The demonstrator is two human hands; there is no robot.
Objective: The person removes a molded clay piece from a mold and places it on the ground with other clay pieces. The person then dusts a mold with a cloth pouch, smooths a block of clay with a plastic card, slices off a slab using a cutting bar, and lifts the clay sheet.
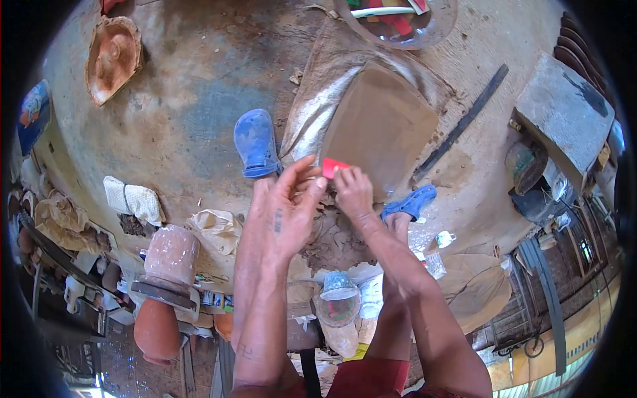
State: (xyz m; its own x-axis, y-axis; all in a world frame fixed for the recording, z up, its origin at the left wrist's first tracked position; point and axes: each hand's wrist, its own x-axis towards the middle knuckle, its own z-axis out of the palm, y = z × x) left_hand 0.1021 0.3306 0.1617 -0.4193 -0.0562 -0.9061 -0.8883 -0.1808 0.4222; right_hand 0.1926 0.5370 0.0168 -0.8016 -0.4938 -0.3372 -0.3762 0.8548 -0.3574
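A smooth grey-brown clay slab [381,126] lies flat on a cloth sack [312,109] on the floor. At its near left corner my right hand [353,192] pinches a small red scraper [335,166]. Just left of it is my left hand [292,205], palm turned inward, fingers apart and slightly bent. Its fingertips come close to the scraper; whether they touch it I cannot tell. Below both hands, between my feet, sits a heap of torn clay scraps [338,235].
A clear basin [451,20] with tools stands beyond the slab. A dark flat bar [461,126] lies to the right. Blue clogs [255,142] are on my feet. At left are a clay mould [114,56], a folded cloth [135,200] and pots [157,328]; a grey block [564,99] stands right.
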